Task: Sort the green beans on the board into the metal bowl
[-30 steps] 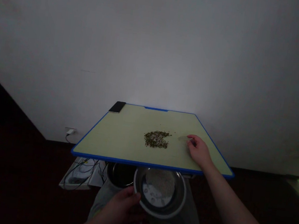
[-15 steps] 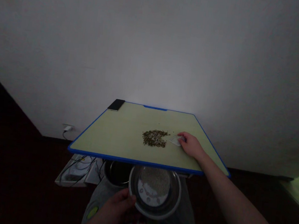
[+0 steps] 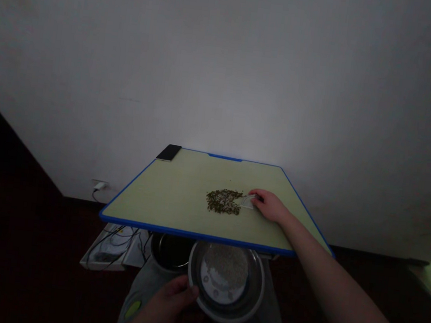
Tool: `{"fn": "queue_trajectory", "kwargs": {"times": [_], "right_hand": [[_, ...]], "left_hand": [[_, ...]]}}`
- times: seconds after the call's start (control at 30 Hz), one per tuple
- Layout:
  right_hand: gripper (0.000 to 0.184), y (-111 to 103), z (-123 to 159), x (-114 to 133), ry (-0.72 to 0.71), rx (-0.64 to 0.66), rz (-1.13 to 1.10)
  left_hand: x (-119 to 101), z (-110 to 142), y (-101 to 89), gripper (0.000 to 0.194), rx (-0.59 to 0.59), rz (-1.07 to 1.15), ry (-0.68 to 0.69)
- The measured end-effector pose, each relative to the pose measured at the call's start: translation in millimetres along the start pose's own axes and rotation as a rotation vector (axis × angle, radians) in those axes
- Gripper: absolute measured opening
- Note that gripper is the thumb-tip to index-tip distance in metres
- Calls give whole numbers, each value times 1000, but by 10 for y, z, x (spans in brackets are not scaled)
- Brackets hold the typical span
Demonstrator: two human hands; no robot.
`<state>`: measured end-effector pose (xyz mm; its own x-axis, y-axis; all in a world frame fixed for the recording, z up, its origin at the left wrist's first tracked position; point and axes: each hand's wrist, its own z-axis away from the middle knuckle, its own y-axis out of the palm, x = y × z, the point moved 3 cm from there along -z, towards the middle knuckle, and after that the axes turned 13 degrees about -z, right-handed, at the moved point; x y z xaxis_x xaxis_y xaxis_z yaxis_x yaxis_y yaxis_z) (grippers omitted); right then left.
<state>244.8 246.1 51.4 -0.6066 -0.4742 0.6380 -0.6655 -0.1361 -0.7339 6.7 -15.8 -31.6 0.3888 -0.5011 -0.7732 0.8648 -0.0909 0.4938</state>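
Observation:
My left hand (image 3: 175,302) grips the rim of a metal bowl (image 3: 256,301) at its lower left, thumb over the edge. Pale small grains (image 3: 227,264) lie in this bowl, covering part of its bright bottom. On the pale board sits a loose pile of small greenish-brown and whitish grains (image 3: 222,202). My right hand (image 3: 268,205) is closed on a clear, half-round protractor (image 3: 248,201), held low at the board with its edge against the pile's right side. A few stray grains lie near the pile.
The blue-edged board table (image 3: 164,197) stands against a wall, with a dark phone (image 3: 169,152) at its far left corner. A second metal bowl (image 3: 172,252) rests on my lap, partly under the board. A box with cables (image 3: 108,248) lies at lower left, below a wall plug (image 3: 99,185).
My right hand has shifted left with the protractor, closer to the pile's right edge. My left hand keeps hold of the bowl. The whole view has shifted slightly.

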Motion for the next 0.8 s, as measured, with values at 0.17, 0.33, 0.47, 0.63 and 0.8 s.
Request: {"fn": "queue_trajectory", "kwargs": {"times": [0.17, 0.33, 0.47, 0.63, 0.8], "right_hand": [[29, -35, 8, 42, -14, 57, -31], [29, -38, 89, 65, -7, 52, -39], [30, -22, 164, 75, 4, 27, -30], [29, -4, 246, 109, 14, 20, -22], [30, 37, 311, 137, 36, 22, -13]], "left_hand": [[-29, 36, 26, 36, -33, -24, -10], [-33, 46, 33, 43, -80, -56, -27], [-32, 37, 33, 41, -73, -61, -9], [-26, 45, 34, 38, -83, -70, -11], [-29, 52, 40, 35, -67, -46, -6]]}}
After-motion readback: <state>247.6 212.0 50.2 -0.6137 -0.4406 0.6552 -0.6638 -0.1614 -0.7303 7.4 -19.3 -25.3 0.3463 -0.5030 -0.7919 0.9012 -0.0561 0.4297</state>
